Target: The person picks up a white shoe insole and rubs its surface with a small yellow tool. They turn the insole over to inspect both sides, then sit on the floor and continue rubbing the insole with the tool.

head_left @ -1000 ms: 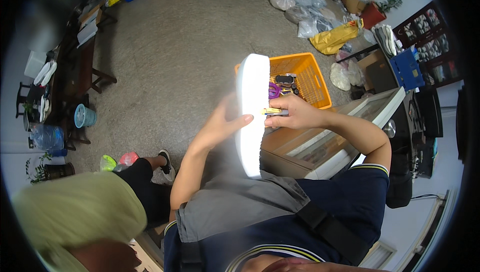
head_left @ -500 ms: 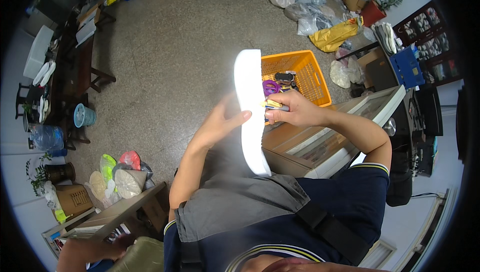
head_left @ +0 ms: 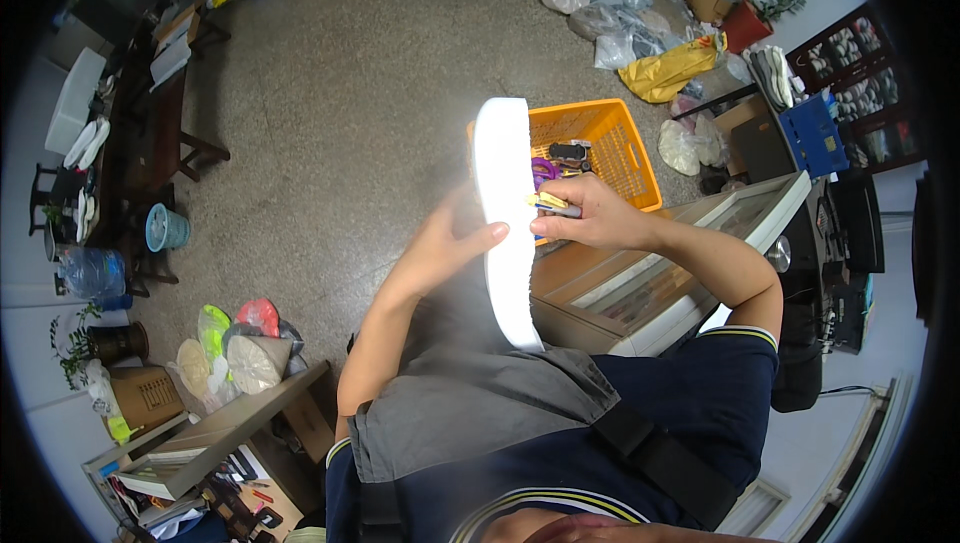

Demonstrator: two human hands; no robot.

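Observation:
A thick white shoe sole [head_left: 503, 173] stands on edge in front of my chest, its right rim ridged along the lower part. My left hand [head_left: 440, 251] grips it from the left, thumb pressed on the white face and fingers behind. In my right hand [head_left: 590, 215] is a small yellow-and-grey hand tool [head_left: 560, 205], pinched between thumb and fingers, its tip at the sole's right edge. What kind of tool it is cannot be made out. Whether the tip touches the sole is too small to tell.
Beyond the sole stands an orange plastic basket [head_left: 635, 158] holding a purple ring-shaped thing [head_left: 545, 171] and other small items. A glass-fronted cabinet [head_left: 650, 278] lies close under my right arm. Bagged goods [head_left: 610, 18] lie far right; a blue bin [head_left: 167, 230] stands left.
The sole has shifted slightly right, still in my left hand. The other person's arm and olive clothing at the lower left have mostly gone from view, uncovering a cluttered desk.

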